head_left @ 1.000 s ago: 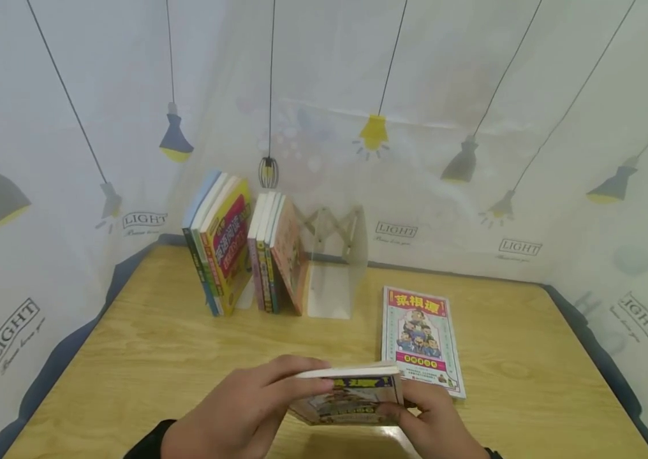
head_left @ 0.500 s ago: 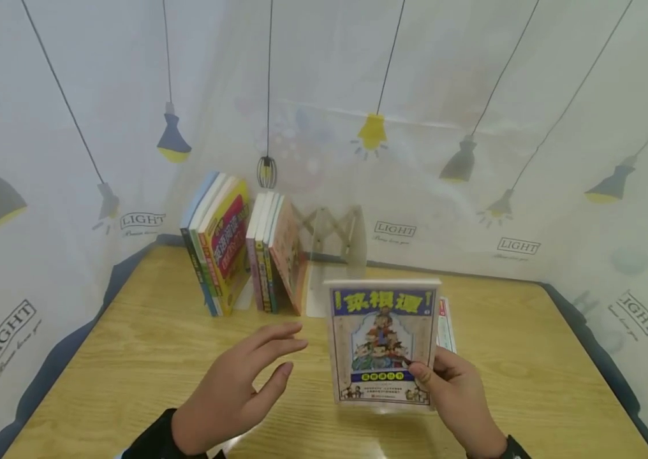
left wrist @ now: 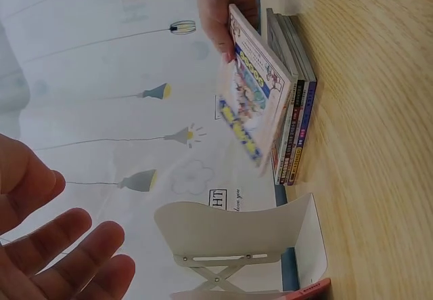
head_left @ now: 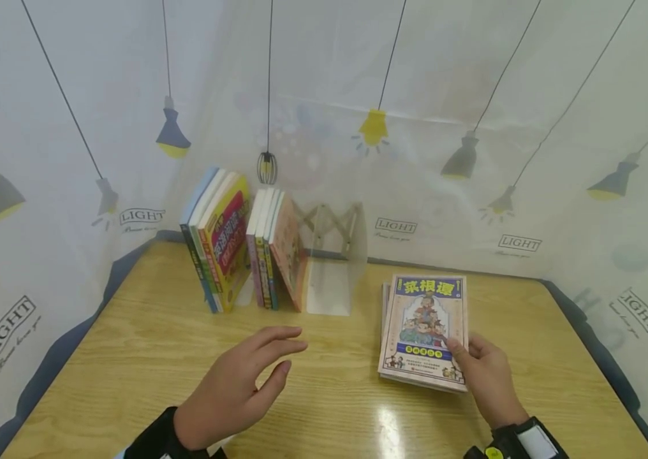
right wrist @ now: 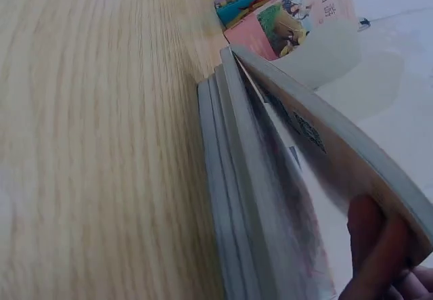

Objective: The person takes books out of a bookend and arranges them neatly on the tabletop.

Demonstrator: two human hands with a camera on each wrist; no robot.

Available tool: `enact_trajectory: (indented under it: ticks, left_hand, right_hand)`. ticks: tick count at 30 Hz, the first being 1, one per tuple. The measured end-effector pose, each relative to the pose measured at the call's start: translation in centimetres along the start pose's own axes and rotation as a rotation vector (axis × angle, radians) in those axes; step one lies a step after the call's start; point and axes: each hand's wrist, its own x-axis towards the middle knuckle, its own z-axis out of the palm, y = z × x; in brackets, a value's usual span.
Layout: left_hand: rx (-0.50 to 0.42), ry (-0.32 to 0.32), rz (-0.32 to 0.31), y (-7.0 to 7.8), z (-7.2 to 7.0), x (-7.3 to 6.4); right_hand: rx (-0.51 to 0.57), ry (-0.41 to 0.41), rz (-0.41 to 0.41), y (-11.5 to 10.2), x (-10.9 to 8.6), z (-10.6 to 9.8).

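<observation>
My right hand (head_left: 490,379) pinches the right edge of a paperback comic book (head_left: 424,328) with a blue title band, thumb on the cover. In the right wrist view, fingers of the right hand (right wrist: 382,252) sit under the raised side of this book (right wrist: 338,144). Its opposite edge meets a stack of thin books (right wrist: 233,185) lying flat on the table; the left wrist view shows the same stack (left wrist: 298,103) beneath the tilted book (left wrist: 254,87). My left hand (head_left: 238,382) hovers over the table, fingers apart, holding nothing.
Upright books (head_left: 220,242) lean at the back left, beside a smaller upright group (head_left: 269,255) with a pink-covered book (head_left: 289,248). A white expandable bookend (head_left: 330,290) stands to their right. Behind the wooden table (head_left: 157,357) hangs a lamp-print curtain (head_left: 433,64).
Both hands held the book at first; my left hand let go and drew back. My right hand swung the cover into view, then carried the book right and down to the stack.
</observation>
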Motion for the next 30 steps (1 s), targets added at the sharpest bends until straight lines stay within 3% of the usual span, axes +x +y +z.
enact_trajectory:
  ticks: [6,11,18,25,30]
  left_hand:
    - [0.006,-0.018,-0.023,-0.1,0.1,-0.1]
    - [0.014,-0.022,-0.026,-0.1,0.1,0.0]
    - [0.013,-0.038,-0.05,-0.2,0.3,-0.1]
    - [0.019,-0.053,-0.065,-0.4,0.6,-0.2]
    - [0.024,-0.06,-0.067,-0.5,0.7,-0.3]
  right_hand:
    - [-0.012,-0.055,0.059,0.7,0.7,-0.2]
    - [-0.124,-0.043,0.045,0.8,1.2,-0.4]
    - [-0.438,-0.054,-0.052,1.1,1.3,-0.5]
    - [-0.536,-0.062,-0.089,1.2,1.5,-0.6]
    - [-0.563,0.013,-0.216,0.6,1.0,-0.3]
